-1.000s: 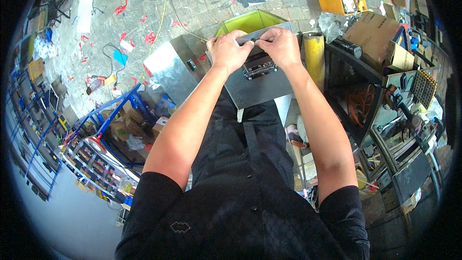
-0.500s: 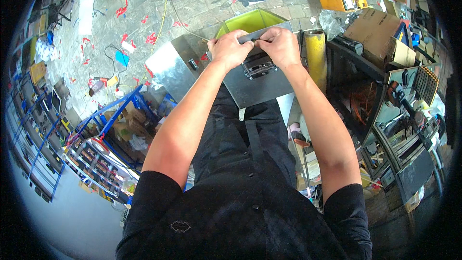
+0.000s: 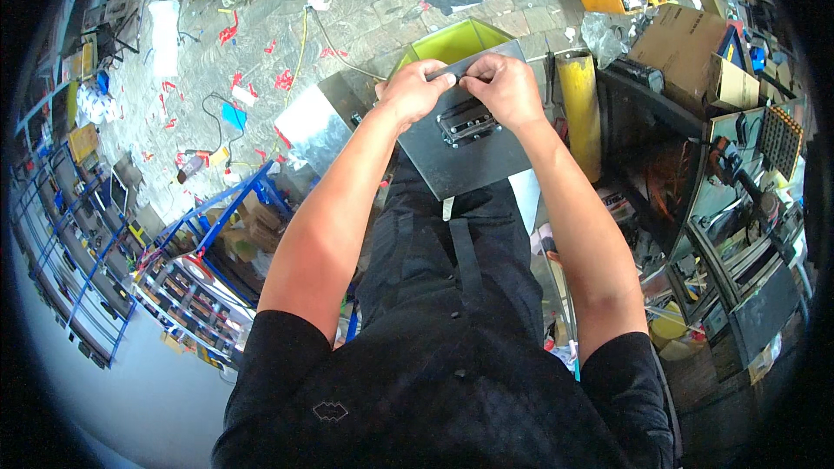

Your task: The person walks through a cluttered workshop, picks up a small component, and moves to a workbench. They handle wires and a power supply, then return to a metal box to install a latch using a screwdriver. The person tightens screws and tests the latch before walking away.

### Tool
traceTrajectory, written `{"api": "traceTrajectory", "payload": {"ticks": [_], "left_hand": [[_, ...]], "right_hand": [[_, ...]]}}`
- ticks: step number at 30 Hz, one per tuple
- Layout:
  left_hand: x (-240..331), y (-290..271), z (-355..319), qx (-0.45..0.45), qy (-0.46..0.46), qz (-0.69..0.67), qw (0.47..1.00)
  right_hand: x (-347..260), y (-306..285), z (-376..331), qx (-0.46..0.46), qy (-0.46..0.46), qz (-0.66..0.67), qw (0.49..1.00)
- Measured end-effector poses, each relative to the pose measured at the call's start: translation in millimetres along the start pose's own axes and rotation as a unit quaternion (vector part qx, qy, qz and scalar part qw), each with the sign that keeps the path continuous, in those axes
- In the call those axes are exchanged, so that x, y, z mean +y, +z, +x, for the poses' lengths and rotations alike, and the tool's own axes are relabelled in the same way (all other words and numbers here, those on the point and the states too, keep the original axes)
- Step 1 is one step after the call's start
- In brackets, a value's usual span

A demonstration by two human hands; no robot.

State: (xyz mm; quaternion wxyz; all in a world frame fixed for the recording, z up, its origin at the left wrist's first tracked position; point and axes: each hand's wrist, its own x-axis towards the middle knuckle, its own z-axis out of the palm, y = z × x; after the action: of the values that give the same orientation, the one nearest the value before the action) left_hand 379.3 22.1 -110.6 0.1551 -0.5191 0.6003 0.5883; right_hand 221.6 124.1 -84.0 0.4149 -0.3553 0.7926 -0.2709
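A dark grey metal panel (image 3: 460, 175) sits tilted in front of my thighs. A black handle-like fitting (image 3: 469, 124) is fixed to its face. My left hand (image 3: 413, 91) is closed over the panel's far edge, thumb on the near face. Beside it my right hand (image 3: 506, 91) is also closed at that edge, thumb and fingertips pinched together close to the left thumb. Whatever small thing lies in that pinch is hidden by the fingers. Just beyond the panel shows a yellow-green open container (image 3: 447, 39).
A yellow cylinder (image 3: 579, 113) stands right of the panel, beside a dark metal frame (image 3: 647, 152) and a cardboard box (image 3: 678, 52). To the left are a shiny metal sheet (image 3: 314, 126) and a blue rack (image 3: 230, 191). Red scraps and cables litter the paved floor (image 3: 365, 0).
The view has turned slightly, so the surroundings sit a little differently. Both hands stay at the panel's far edge; the dark spot between the thumbs now shows less.
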Motion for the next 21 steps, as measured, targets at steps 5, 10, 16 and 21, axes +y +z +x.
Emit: {"api": "traceTrajectory", "payload": {"ticks": [5, 10, 16, 21], "left_hand": [[6.4, 2.1, -6.8, -0.001, 0.011, 0.007, 1.000], [10.2, -0.4, -8.3, -0.012, 0.006, -0.009, 1.000], [-8.9, 3.1, -2.0, 0.003, 0.043, -0.002, 0.999], [6.3, -7.3, -8.6, -0.023, 0.033, 0.053, 0.998]], "right_hand": [[11.4, 1.7, -2.5, 0.012, 0.007, 0.021, 1.000], [9.1, 8.0, -3.0, 0.032, 0.028, 0.026, 0.999], [3.1, 11.3, -3.3, 0.041, 0.068, -0.024, 0.997], [1.2, 17.2, -4.1, 0.059, 0.051, -0.083, 0.994]]}}
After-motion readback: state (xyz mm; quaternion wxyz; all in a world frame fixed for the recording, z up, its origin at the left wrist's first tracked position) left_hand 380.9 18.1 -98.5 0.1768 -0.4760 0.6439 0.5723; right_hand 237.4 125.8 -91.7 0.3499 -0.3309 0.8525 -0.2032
